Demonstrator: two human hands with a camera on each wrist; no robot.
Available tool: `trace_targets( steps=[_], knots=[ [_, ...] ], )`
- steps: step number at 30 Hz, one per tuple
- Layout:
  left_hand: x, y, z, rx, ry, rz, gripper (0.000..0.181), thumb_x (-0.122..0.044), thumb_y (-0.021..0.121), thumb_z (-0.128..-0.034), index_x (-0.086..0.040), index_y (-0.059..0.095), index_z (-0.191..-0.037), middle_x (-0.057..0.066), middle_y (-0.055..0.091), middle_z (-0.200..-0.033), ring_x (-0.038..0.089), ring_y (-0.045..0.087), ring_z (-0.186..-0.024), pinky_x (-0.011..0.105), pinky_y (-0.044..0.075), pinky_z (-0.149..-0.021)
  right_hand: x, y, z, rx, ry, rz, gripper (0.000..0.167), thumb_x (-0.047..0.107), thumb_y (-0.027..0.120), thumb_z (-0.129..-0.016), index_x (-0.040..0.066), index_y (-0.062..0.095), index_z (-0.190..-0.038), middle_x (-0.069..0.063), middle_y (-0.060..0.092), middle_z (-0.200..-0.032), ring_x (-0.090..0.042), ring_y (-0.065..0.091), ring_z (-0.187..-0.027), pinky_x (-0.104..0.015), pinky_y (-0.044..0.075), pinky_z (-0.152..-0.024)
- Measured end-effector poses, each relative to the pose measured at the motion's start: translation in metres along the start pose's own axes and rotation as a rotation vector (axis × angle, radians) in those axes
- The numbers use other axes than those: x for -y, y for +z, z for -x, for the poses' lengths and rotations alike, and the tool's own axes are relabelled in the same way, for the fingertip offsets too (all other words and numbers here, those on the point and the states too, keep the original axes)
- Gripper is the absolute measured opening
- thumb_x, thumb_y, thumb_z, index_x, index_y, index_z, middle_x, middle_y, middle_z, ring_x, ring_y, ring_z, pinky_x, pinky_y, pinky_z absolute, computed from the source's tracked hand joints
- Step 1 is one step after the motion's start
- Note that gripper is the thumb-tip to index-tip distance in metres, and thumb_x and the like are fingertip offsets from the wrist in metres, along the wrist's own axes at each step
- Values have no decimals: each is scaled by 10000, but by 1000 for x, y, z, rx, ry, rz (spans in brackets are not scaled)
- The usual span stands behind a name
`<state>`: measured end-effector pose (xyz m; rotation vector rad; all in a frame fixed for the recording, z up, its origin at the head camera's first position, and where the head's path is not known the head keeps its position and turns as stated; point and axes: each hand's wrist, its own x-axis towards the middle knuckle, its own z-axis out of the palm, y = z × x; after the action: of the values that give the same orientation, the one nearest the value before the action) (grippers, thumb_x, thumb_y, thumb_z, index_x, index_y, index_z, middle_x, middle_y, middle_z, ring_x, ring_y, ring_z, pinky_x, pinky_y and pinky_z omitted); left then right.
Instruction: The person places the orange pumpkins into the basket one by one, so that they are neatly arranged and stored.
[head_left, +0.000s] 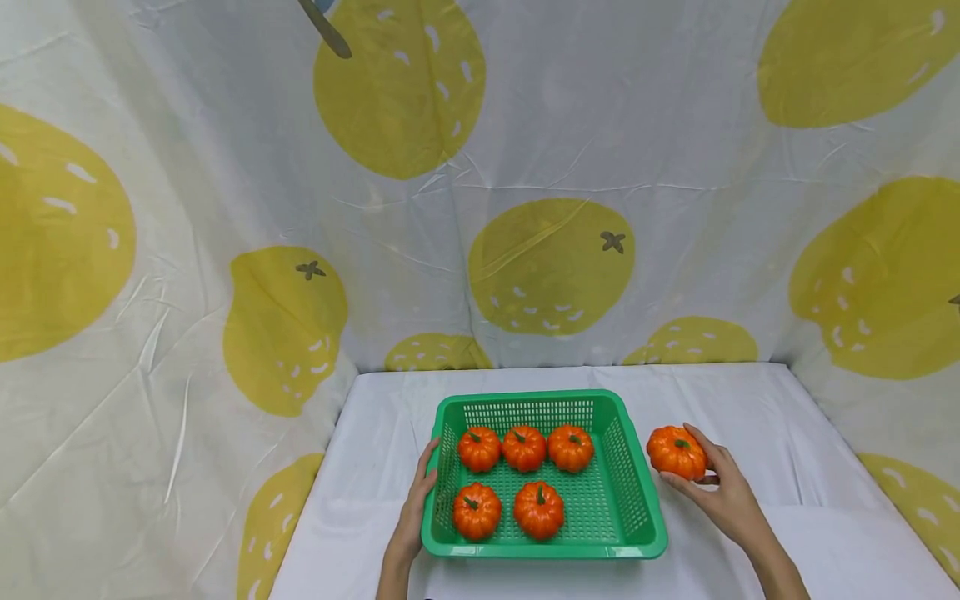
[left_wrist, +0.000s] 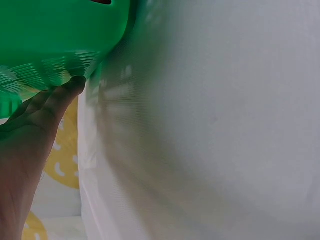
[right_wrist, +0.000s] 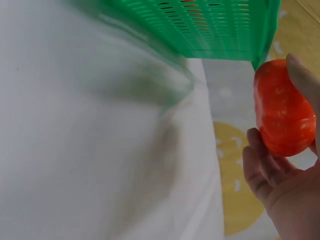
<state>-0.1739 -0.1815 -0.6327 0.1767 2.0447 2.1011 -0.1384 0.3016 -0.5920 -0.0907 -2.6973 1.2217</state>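
Observation:
A green plastic basket (head_left: 543, 550) holds several small orange pumpkins, three in a back row, among them a pumpkin (head_left: 479, 449) at the left, and two in front, one being a pumpkin (head_left: 538, 510). Along the basket's left side lies my left hand (head_left: 411, 508); its fairly straight fingers touch the outer wall (left_wrist: 60, 30) in the left wrist view. To the right of the basket, my right hand (head_left: 716, 487) grips another pumpkin (head_left: 675, 452) between thumb and fingers. In the right wrist view this pumpkin (right_wrist: 282, 110) is held apart from the table, its stem out of sight.
White cloth covers the table (head_left: 750, 417). Behind and at both sides hangs a white curtain (head_left: 405, 250) with yellow fruit prints. Inside the basket, bare floor (head_left: 592, 508) shows at the front right.

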Motion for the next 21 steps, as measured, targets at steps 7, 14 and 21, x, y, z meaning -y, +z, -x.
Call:
trace_targets(
  steps=[7, 14, 21],
  knots=[
    [-1, 0, 0, -3, -5, -3, 539, -424, 265, -1124, -384, 171, -1653, 49, -10, -1764, 404, -42, -1618, 731, -32, -1225, -9, -1, 5, 52, 66, 1, 912, 433, 743, -951, 141, 239, -1652, -282, 419, -1518, -148, 450, -1077, -158, 461, -753],
    [-1, -1, 0, 6, -6, 4, 539, -427, 267, -1125, -387, 168, -1653, 44, -22, -1764, 399, -57, -1618, 724, -43, -1227, -19, -1, 8, 94, 111, -49, 892, 414, 682, -1000, 90, 164, -1651, -316, 370, -1532, -49, 448, -969, -172, 432, -737],
    [-1, 0, 0, 8, -7, 4, 537, -424, 262, -1126, -388, 165, -1653, 48, -21, -1764, 402, -54, -1618, 726, -40, -1226, -22, 0, 13, 95, 155, -135, 858, 387, 677, -1007, 155, 172, -1661, -284, 333, -1578, 26, 429, -1030, -141, 428, -762]
  ],
)
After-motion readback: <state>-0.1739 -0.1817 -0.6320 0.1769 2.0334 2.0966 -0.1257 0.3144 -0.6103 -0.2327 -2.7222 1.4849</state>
